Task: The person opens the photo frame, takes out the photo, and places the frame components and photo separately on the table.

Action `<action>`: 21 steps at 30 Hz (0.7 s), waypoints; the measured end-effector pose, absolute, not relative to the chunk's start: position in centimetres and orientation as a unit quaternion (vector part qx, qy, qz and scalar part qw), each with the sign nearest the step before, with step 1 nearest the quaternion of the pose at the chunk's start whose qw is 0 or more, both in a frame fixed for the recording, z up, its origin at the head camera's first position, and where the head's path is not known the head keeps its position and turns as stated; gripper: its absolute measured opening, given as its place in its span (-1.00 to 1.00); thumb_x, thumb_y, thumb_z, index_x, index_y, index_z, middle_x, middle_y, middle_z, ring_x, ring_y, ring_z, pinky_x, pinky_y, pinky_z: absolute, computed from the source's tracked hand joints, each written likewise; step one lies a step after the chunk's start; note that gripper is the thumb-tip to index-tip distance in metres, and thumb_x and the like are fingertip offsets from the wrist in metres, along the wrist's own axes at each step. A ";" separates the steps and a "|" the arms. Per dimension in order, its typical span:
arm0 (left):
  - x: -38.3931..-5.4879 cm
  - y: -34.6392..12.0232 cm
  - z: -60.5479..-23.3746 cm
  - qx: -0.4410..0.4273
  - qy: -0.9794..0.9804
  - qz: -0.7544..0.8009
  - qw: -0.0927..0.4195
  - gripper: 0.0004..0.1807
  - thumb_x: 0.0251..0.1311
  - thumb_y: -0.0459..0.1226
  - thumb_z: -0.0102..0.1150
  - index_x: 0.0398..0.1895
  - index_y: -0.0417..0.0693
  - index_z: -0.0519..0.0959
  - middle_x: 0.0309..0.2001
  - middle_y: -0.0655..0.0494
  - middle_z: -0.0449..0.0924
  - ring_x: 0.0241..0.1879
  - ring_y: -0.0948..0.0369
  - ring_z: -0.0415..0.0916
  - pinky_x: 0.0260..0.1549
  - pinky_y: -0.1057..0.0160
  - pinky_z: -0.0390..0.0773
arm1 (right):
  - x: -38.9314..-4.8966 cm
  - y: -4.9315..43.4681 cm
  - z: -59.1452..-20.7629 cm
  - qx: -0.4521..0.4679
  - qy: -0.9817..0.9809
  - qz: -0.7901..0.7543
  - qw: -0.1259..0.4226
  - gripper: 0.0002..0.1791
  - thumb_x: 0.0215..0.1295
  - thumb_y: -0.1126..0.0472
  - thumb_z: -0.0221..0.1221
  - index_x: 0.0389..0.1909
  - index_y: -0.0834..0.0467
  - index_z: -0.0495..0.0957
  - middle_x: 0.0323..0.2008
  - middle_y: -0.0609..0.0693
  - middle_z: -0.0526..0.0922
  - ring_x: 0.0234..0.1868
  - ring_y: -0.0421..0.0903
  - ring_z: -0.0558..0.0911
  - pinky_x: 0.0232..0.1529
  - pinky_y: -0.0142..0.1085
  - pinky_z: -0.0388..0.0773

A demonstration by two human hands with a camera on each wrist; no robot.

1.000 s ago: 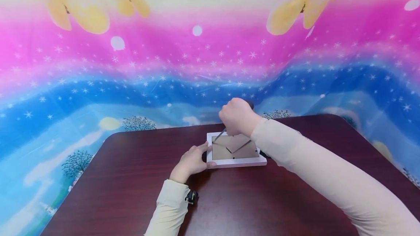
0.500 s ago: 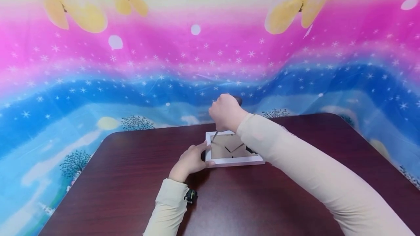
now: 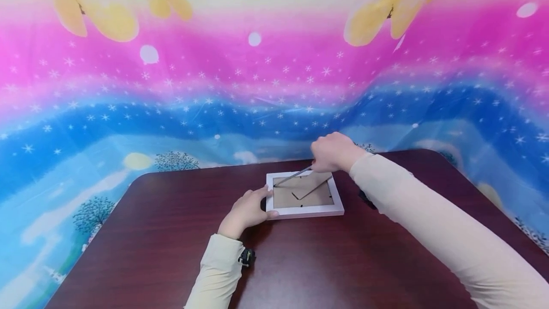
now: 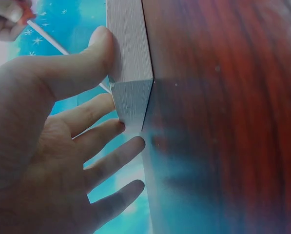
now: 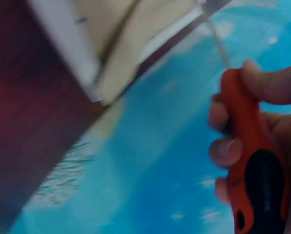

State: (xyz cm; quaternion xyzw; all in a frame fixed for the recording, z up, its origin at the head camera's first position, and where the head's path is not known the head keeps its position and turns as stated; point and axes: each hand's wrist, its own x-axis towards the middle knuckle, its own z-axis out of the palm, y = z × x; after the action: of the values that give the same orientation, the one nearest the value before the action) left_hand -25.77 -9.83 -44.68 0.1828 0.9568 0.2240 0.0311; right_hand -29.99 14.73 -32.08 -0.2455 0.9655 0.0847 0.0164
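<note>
A white picture frame (image 3: pixel 305 211) lies face down on the table, showing its brown backing board (image 3: pixel 315 199), small black tabs and a folded stand leg. My left hand (image 3: pixel 245 211) holds its left end, thumb (image 4: pixel 102 46) on the near side and fingertips at the left end; the other fingers are spread. Over the far right part of the frame, my right hand (image 3: pixel 334 152) grips the orange and black handle (image 5: pixel 250 131) of a screwdriver. Its thin metal shaft (image 3: pixel 296 174) slants down left, with the tip at a tab by the backing's left edge.
The dark reddish-brown table (image 3: pixel 171 232) has rounded far corners. A printed cloth (image 3: pixel 240 113) in pink and blue with snowflakes hangs right behind it. A black strap device (image 3: pixel 247 257) sits on the left wrist.
My right hand first shifted left, then swung right and slightly down, laying the screwdriver shaft flatter while its tip stayed at the left edge. My left hand keeps its place on the frame.
</note>
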 end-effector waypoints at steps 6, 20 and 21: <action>-25.8 -9.9 -44.7 0.183 0.954 0.232 0.041 -0.30 0.15 -0.02 0.40 0.35 -0.02 0.47 0.47 0.00 0.22 0.38 -0.09 0.23 0.15 -0.15 0.40 | -31.3 18.2 -35.0 -0.252 0.967 -0.008 0.026 -0.87 0.17 0.07 0.23 -0.47 0.03 0.58 -0.59 -0.16 0.49 -0.54 -0.18 0.44 -0.43 -0.24 0.41; -26.1 -10.2 -45.2 0.180 0.957 0.224 0.042 -0.28 0.15 0.04 0.38 0.38 0.05 0.45 0.48 0.06 0.21 0.38 -0.08 0.23 0.14 -0.16 0.40 | -31.8 18.8 -35.7 -0.269 0.962 -0.030 -0.012 -0.95 0.13 0.16 0.26 -0.45 0.04 0.61 -0.60 -0.15 0.50 -0.54 -0.17 0.45 -0.46 -0.26 0.38; -26.1 -10.3 -45.1 0.180 0.956 0.227 0.042 -0.28 0.15 0.03 0.38 0.38 0.04 0.45 0.48 0.06 0.21 0.38 -0.08 0.23 0.15 -0.16 0.40 | -31.7 18.3 -35.3 -0.274 0.961 -0.020 -0.017 -0.94 0.13 0.15 0.26 -0.46 0.04 0.61 -0.60 -0.16 0.51 -0.55 -0.18 0.45 -0.47 -0.27 0.40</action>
State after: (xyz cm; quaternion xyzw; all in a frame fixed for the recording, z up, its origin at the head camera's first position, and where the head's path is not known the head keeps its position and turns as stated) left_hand -26.14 -10.31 -45.12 0.1802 0.9563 0.2265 0.0422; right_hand -31.70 18.29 -35.25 -0.2740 0.9613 -0.0204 -0.0170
